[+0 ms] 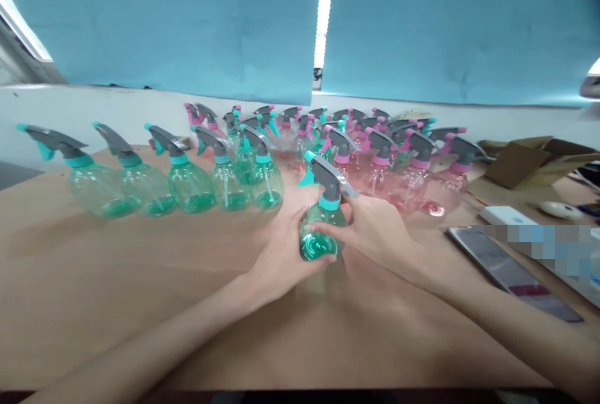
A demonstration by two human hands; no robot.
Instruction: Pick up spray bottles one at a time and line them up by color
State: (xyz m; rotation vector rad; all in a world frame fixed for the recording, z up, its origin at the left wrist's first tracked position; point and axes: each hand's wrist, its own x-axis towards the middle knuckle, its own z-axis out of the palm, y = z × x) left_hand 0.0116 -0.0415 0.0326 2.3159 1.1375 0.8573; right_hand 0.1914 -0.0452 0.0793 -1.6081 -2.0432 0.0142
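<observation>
Between my two hands is a green spray bottle point(319, 242) with a grey and teal trigger head, upright in front of me. My left hand point(276, 260) wraps the lower left side of the bottle, its thumb across the front. My right hand point(375, 229) grips the bottle's right side just below the teal collar, its thumb over the front. The fingers behind the bottle are mostly hidden. To the left stands a row of green spray bottles point(191, 188). On the right is a row of pink spray bottles point(417, 182).
More spray bottles point(287, 135), pink and green, crowd the back of the wooden table point(140, 304). On the right lie a phone point(515, 276), a white box point(506, 215), a white mouse-like object point(560, 210) and an open cardboard box point(520, 160). Blue sheeting point(187, 22) hangs behind.
</observation>
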